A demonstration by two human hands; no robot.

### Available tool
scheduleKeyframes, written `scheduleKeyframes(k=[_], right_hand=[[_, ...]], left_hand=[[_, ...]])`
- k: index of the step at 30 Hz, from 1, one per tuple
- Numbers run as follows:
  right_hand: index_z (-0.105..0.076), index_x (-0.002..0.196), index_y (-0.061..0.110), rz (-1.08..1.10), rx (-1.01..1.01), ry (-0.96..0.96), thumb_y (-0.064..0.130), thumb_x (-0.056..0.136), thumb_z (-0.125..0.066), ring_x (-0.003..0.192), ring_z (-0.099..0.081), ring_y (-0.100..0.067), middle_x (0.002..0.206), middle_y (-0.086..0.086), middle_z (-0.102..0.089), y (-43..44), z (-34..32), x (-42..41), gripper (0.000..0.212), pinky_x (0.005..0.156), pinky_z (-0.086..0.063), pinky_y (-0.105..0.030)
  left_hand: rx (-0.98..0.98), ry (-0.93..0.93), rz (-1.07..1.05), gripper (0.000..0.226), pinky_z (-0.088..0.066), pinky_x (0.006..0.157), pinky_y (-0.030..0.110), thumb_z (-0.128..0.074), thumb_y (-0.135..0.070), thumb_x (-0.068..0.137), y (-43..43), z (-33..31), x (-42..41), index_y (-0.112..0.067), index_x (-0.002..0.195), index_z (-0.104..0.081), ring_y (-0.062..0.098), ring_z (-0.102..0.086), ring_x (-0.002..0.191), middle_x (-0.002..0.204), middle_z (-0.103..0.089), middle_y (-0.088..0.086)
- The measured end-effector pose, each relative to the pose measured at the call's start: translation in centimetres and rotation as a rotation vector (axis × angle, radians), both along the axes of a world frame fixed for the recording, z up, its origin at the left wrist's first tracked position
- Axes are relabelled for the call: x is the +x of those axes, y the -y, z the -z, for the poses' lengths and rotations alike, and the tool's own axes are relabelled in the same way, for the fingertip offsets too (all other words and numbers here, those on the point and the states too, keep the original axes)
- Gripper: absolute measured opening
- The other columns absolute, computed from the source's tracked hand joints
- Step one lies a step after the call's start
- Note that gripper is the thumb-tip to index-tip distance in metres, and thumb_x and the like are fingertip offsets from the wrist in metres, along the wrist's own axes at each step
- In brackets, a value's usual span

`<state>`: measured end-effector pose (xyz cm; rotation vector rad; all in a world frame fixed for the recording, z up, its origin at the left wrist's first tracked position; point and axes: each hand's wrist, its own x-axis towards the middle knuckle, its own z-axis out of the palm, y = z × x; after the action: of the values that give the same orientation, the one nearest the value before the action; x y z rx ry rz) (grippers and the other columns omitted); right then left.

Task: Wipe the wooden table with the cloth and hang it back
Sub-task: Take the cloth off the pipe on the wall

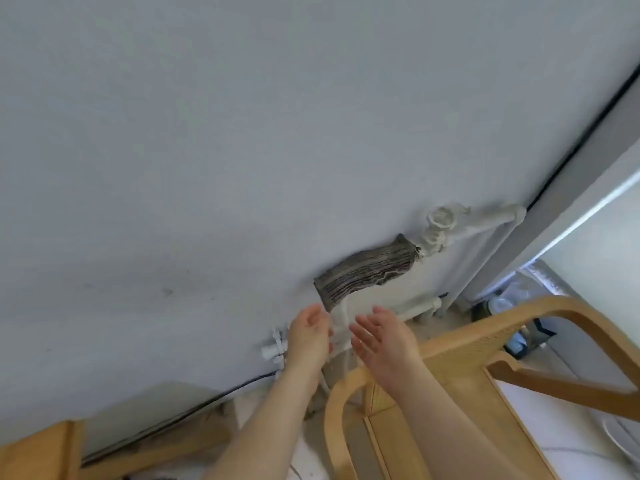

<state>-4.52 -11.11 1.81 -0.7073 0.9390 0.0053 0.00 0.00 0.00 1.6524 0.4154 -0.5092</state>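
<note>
Left hand (310,336) and right hand (384,341) reach past the chair (460,344), each grip open and empty, just below the cloth (367,271) hanging on the radiator (374,303). It looks soft, light and limp, so pinch its lower end.

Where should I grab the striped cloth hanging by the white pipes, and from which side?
Probably its lower-left end, from below: that edge of the striped cloth hangs free nearest the left hand, while the upper end sits beside the pipe valve.
</note>
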Motion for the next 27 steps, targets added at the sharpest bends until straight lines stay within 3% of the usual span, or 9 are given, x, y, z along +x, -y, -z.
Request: scheduleKeyframes(k=[3, 6, 10, 13, 17, 22, 24, 25, 27], right_hand=[[-0.045, 0.135, 0.02, -0.052, 0.001, -0.064, 0.007, 0.098, -0.05, 0.114, -0.058, -0.027, 0.12, -0.011, -0.059, 0.1, 3.5, 4.6, 0.04, 0.086, -0.054, -0.041], [-0.034, 0.146, 0.028, -0.089, 0.037, -0.072, 0.009, 0.097, -0.053, 0.12, -0.052, -0.023, 0.122, -0.006, -0.056, 0.0, 5.6, 7.4, 0.055, 0.091, -0.053, -0.041], [-0.037, 0.144, 0.021, -0.116, 0.008, -0.08, 0.012, 0.095, -0.055, 0.1, -0.065, -0.024, 0.118, -0.011, -0.064, -0.3, 6.6, 9.0, 0.053, 0.066, -0.055, -0.034], [-0.036, 0.144, 0.019, -0.137, -0.106, -0.124, 0.016, 0.096, -0.055, 0.087, -0.063, -0.023, 0.107, -0.012, -0.064, -0.5, 5.2, 8.7, 0.051, 0.064, -0.05, -0.035], [-0.062, 0.103, 0.009, -0.202, -0.26, -0.164, 0.022, 0.099, -0.052, 0.075, -0.061, -0.021, 0.091, -0.012, -0.065, -0.7, 0.7, 6.9, 0.017, 0.062, -0.049, -0.032], [-0.067, 0.097, -0.002, -0.765, -0.718, -0.167, 0.037, 0.102, -0.039, 0.055, -0.057, -0.02, 0.068, -0.009, -0.063, 0.6, -5.1, 3.5, 0.049, 0.05, -0.045, -0.027], [-0.062, 0.11, 0.013, -1.019, -1.225, -0.173, 0.058, 0.098, -0.028, 0.075, -0.057, -0.019, 0.082, 0.0, -0.059, 1.0, -7.0, 1.6, 0.058, 0.067, -0.046, -0.034], [-0.057, 0.117, 0.022, -1.013, -1.305, -0.08, 0.066, 0.093, -0.026, 0.089, -0.055, -0.018, 0.096, 0.002, -0.056, 1.0, -8.3, 0.5, 0.059, 0.077, -0.045, -0.033], [-0.048, 0.131, 0.029, -0.947, -0.994, 0.24, 0.064, 0.088, -0.035, 0.11, -0.056, -0.011, 0.119, 0.003, -0.056, 0.4, -11.3, -1.9, 0.057, 0.089, -0.047, -0.025]], left_hand=[[-0.011, -0.106, -0.007, 0.041, -0.053, 0.077, 0.03, -0.049, -0.021, 0.097, 1.2, 4.3, 4.4, -0.019, 0.137, -0.042, 0.018, -0.06, 0.1, 0.125, -0.056, 0.004], [-0.09, -0.175, -0.008, 0.019, -0.05, 0.065, 0.027, -0.053, -0.016, 0.095, 1.9, 6.2, 6.4, -0.019, 0.114, -0.055, 0.015, -0.06, 0.079, 0.107, -0.065, 0.005], [-0.069, -0.087, -0.059, 0.012, -0.055, 0.068, 0.028, -0.06, -0.013, 0.092, 2.0, 5.8, 7.0, -0.02, 0.098, -0.067, 0.013, -0.065, 0.071, 0.087, -0.072, 0.003], [-0.024, 0.049, 0.034, 0.008, -0.057, 0.076, 0.031, -0.067, -0.018, 0.087, 1.7, 3.2, 5.9, -0.026, 0.089, -0.067, 0.014, -0.068, 0.078, 0.084, -0.072, 0.002], [-0.04, 0.1, 0.105, 0.008, -0.055, 0.073, 0.042, -0.071, -0.024, 0.083, 1.4, -1.1, 3.5, -0.018, 0.082, -0.066, 0.027, -0.065, 0.072, 0.078, -0.068, 0.016], [-0.182, 0.061, 0.086, 0.021, -0.057, 0.078, 0.051, -0.069, -0.028, 0.085, 0.3, -7.3, 0.9, -0.007, 0.085, -0.068, 0.032, -0.07, 0.08, 0.08, -0.072, 0.013], [-0.241, 0.03, 0.069, 0.028, -0.057, 0.078, 0.052, -0.068, -0.031, 0.085, -1.0, -9.7, -0.1, -0.003, 0.089, -0.069, 0.038, -0.069, 0.084, 0.085, -0.072, 0.018], [-0.271, 0.023, 0.076, 0.032, -0.056, 0.079, 0.051, -0.067, -0.032, 0.085, -1.5, -10.9, -0.6, -0.001, 0.092, -0.068, 0.041, -0.068, 0.086, 0.087, -0.072, 0.021], [-0.336, 0.015, 0.101, 0.036, -0.055, 0.081, 0.049, -0.064, -0.034, 0.087, -2.5, -13.2, -2.1, 0.001, 0.095, -0.068, 0.041, -0.067, 0.089, 0.093, -0.071, 0.022]])
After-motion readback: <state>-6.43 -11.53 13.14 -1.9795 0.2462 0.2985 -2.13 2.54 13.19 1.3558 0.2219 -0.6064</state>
